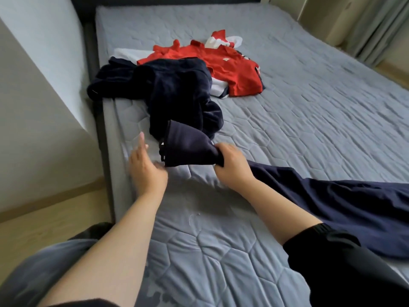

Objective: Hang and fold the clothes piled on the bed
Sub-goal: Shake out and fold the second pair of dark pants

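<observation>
A navy garment [188, 149] is gripped by the right hand [231, 161] on the bed [309, 96]. The left hand [147, 171] is held open beside it.

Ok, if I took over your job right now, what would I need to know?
Right hand grips one end of a navy garment that trails right across the bed.
Left hand is open beside that end, holding nothing.
The pile lies further up the bed: a dark garment, a red shirt, white pieces.
Done: nothing folded or hung shows.
Left: fold the navy one, then the pile.
</observation>
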### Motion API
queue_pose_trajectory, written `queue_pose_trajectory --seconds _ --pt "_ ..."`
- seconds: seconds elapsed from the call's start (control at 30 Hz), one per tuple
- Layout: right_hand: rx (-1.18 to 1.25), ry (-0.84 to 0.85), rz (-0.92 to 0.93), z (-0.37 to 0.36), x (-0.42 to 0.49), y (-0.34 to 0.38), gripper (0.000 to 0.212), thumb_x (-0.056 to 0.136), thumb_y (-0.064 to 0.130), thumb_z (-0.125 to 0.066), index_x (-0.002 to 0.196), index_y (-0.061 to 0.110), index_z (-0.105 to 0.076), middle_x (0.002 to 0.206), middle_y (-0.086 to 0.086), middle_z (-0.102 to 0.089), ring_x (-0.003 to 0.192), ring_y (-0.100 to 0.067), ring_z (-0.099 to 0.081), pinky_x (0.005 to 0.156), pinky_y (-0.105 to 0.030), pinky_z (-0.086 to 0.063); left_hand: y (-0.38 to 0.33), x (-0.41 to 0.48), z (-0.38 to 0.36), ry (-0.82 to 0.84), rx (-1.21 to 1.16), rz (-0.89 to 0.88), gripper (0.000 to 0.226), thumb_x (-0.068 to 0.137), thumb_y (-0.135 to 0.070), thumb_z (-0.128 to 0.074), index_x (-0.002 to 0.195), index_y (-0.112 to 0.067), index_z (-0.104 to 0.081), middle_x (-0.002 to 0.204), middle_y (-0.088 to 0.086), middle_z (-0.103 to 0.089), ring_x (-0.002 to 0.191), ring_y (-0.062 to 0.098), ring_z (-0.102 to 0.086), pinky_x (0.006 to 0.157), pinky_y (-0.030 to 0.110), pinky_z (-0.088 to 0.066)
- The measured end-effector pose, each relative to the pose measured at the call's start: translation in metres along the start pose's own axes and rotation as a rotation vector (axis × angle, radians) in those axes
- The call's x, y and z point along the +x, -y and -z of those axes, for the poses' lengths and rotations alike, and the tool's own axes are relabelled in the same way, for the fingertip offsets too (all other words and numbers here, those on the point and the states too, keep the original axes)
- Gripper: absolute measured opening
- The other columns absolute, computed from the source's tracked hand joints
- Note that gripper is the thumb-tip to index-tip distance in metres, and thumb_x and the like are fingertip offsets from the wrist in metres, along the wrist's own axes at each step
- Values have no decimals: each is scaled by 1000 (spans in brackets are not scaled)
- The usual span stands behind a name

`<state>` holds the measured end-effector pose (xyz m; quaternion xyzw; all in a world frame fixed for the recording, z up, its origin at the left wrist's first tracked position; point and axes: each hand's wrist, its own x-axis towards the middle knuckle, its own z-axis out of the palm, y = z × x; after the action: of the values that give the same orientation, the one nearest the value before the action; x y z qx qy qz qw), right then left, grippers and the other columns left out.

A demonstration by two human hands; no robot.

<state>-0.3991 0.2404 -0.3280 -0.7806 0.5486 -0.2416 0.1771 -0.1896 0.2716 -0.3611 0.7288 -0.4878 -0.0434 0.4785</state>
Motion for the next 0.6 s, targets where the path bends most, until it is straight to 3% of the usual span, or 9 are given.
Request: queue_pose_trajectory --seconds 0.1,0.13,0.17,0.2,0.27,0.37,0.47,0.53,0.6 --pt "-31 383 7 -12 -19 -1 41 82 20 -60 122 14 -58 117 -11 -61 111 -27 -51 94 -36 -41 25 -2 6 166 -393 848 43 92 -1 -42 132 -16 -50 127 11 -53 109 28 -55 90 35 -46" --pt "-56 450 10 -19 -27 -2 42 82 24 -63 123 15 -58 121 -8 -59 116 -25 -49 100 -35 -37 29 -3 7 202 -564 1080 31 97 -11 -40 124 -14 -55 126 11 -55 107 29 -57 86 36 -47" --pt "-68 459 11 -26 -36 -3 42 82 28 -65 121 16 -60 123 -6 -58 118 -23 -47 103 -34 -35 31 -5 9 257 -621 1187 31 99 -22 -41 124 -12 -57 128 11 -56 110 30 -57 89 38 -48" --pt "-76 433 4 -32 -44 -3 40 81 30 -67 118 16 -61 122 -4 -58 117 -22 -46 103 -33 -34 32 -8 9 363 -569 1161 38 98 -31 -46 128 -9 -55 131 10 -56 115 30 -56 96 40 -46" --pt "-100 354 2 -41 -54 -3 32 80 28 -67 108 15 -63 115 -3 -59 112 -22 -47 100 -33 -36 30 -14 10 566 -309 872 52 90 -40 -59 130 -7 -51 130 6 -55 118 28 -54 100 37 -42" --pt "-96 271 42 -43 -60 -2 13 78 12 -65 90 9 -64 96 -5 -62 97 -24 -50 87 -33 -39 14 -25 5 778 -18 505 29 82 -39 -68 97 -16 -59 99 -5 -61 95 19 -57 76 27 -41" --pt "42 275 -93 -35 -63 1 7 83 11 -60 81 16 -55 79 3 -58 82 -21 -52 70 -31 -40 4 -30 0 730 -60 560 33 87 -41 -61 71 -12 -58 76 2 -58 79 25 -54 67 29 -38" --pt "145 297 -226 -26 -62 0 20 88 15 -55 71 23 -46 70 10 -51 72 -16 -50 65 -29 -38 1 -26 -2 642 -74 625 32 90 -41 -57 84 -9 -59 85 6 -57 85 27 -51 74 31 -38" --pt "145 405 -284 -14 -61 -4 26 90 14 -49 64 20 -45 63 8 -47 67 -15 -46 65 -29 -38 5 -22 -4 590 -104 685 36 90 -37 -59 111 -9 -55 113 8 -58 101 29 -53 85 34 -41"
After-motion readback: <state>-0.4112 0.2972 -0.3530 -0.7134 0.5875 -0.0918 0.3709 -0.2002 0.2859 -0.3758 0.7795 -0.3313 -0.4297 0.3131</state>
